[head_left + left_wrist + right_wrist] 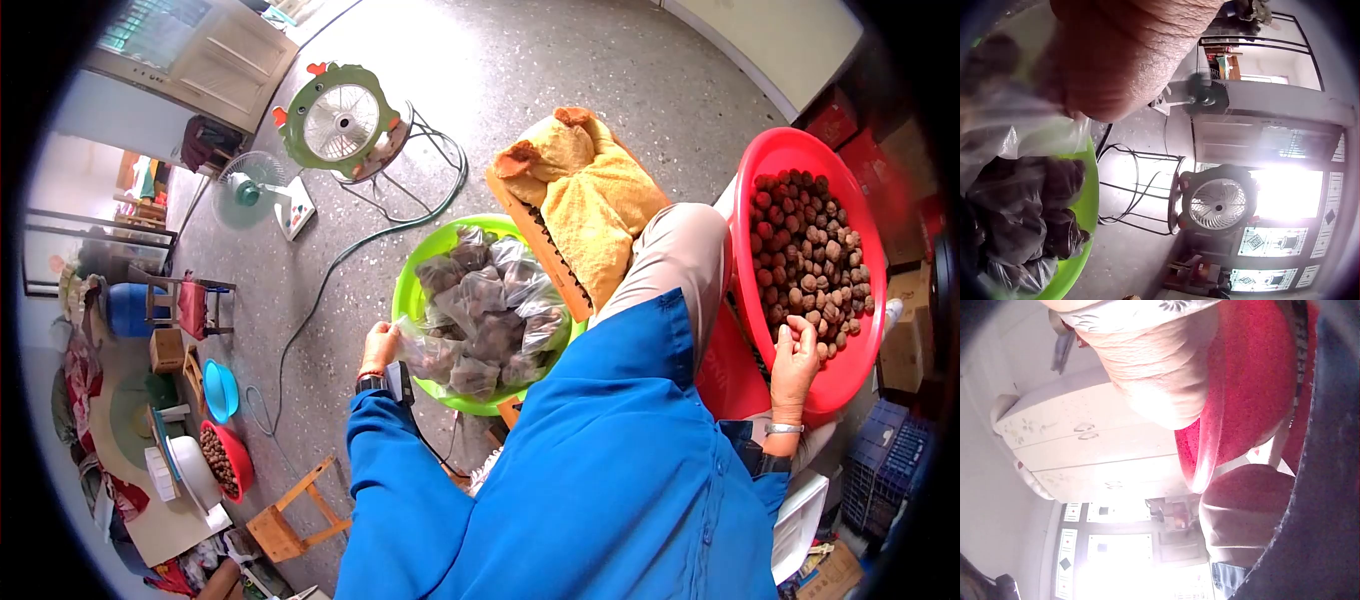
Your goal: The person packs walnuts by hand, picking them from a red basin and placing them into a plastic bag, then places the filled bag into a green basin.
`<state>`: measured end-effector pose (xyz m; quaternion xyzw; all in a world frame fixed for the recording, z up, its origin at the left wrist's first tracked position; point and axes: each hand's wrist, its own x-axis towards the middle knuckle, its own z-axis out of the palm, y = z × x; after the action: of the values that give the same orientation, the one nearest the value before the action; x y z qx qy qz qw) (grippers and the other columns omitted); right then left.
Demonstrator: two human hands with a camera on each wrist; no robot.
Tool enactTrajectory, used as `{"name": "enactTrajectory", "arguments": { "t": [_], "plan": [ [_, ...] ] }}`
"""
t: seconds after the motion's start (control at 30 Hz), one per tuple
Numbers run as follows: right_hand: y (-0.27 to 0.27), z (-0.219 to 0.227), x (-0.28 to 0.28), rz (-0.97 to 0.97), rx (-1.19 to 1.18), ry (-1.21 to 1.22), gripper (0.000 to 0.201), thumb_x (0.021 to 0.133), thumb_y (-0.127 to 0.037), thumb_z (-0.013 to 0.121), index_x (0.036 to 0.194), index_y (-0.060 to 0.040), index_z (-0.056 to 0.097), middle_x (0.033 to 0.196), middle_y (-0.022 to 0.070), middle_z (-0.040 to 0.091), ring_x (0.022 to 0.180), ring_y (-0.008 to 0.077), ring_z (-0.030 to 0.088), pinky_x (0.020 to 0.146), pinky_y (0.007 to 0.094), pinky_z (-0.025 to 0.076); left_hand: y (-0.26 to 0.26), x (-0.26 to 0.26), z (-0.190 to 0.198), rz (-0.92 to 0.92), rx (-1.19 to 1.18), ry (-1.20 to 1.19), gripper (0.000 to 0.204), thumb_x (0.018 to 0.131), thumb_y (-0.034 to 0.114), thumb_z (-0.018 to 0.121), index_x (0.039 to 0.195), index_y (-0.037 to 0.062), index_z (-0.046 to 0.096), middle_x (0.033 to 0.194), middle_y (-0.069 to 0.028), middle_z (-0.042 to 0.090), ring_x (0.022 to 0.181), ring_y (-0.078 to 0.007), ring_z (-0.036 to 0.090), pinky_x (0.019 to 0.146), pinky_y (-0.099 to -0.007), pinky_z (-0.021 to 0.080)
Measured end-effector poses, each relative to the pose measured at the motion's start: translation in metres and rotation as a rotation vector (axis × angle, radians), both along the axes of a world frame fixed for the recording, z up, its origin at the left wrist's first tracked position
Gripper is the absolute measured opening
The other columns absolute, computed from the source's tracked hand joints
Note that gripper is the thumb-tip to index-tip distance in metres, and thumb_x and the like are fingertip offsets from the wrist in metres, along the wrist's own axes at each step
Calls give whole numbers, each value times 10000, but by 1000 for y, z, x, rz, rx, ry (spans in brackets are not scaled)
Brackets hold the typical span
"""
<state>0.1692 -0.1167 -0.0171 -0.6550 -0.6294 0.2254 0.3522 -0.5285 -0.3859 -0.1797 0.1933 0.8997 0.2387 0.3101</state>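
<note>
My left hand [378,350] [1135,56] pinches a clear plastic bag [428,352] [1054,134] at the left rim of a lime-green basin [408,290] [1088,219]. Several knotted clear bags with dark round contents [495,335] [1007,200] fill that basin. On the other side, my right hand [793,375] [1154,375] reaches over the near rim of a red basin [745,230] [1250,381], its bent fingers at the brown walnuts [808,255]. Whether a nut is between those fingers cannot be made out.
A yellow cloth [600,210] lies on a wooden seat between the basins, beside a knee. Beyond are a green animal-shaped fan [340,118] and a cable [325,280] along the floor. At the left stand a wooden stool [280,530] and another red basin [238,460]. Cartons line the right.
</note>
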Motion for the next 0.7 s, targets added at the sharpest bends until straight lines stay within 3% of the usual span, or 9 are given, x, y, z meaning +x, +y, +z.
{"name": "enactTrajectory", "arguments": {
  "t": [0.03,0.13,0.33,0.43,0.53,0.7],
  "plan": [
    [-1,1,0,-1,0,-3,148,1001,-70,626,1128,5,641,968,33,630,818,114,590,705,264,534,5,6,5,2,-2,-56,214,967,221,634,981,16,692,850,-103,732,742,-178,683,694,-342,560],
    [-1,3,-1,-6,-31,-21,143,999,-70,626,1120,5,644,963,34,633,811,114,589,703,264,529,0,-2,-31,1,0,-79,221,972,222,639,977,8,692,821,-106,730,715,-192,692,665,-349,566],
    [1,-3,3,-12,-18,-83,139,985,-56,630,1109,3,648,963,42,649,830,137,595,766,287,523,4,9,-26,-42,-95,10,257,964,244,660,980,-6,720,850,-112,750,752,-198,708,700,-362,568],
    [0,1,0,-15,-17,-105,136,980,-52,632,1103,3,650,976,46,657,844,147,600,791,296,521,-20,-15,-64,-42,-181,47,321,952,306,662,991,-2,740,898,-143,765,815,-240,733,751,-379,570],
    [0,3,-2,-23,-34,-100,132,980,-51,631,1099,2,649,984,44,659,850,146,604,789,294,522,-37,-34,-87,-242,-387,95,396,958,395,596,1022,39,757,967,-194,753,948,-343,731,863,-420,555],
    [0,2,-2,-5,-4,-137,128,983,-58,632,1096,-1,650,972,39,661,847,137,605,779,292,522,-40,-22,-86,-259,-443,177,465,979,434,540,1000,19,750,982,-215,746,1004,-381,709,890,-467,543]
  ]
}}
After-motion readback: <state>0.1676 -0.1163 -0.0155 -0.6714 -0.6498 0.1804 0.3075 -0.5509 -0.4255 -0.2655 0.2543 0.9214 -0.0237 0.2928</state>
